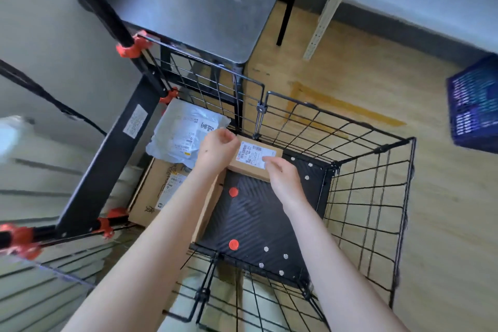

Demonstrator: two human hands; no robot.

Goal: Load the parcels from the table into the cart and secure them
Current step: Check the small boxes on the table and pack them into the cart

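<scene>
Small labelled box point(248, 170), grey polybag point(183, 135), big carton point(152, 197) inside wire cart point(411, 159).

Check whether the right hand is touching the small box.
Touching. The head view shows the right hand with fingertips on the small box, overlapping its label.

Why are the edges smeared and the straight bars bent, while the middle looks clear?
Head view: the wide lens bows the wires of the cart and the legs of the table; blur smears the blue crate and the left edge; the small box at centre, label included, is fairly sharp; a soft sheen lies on the table top.
</scene>
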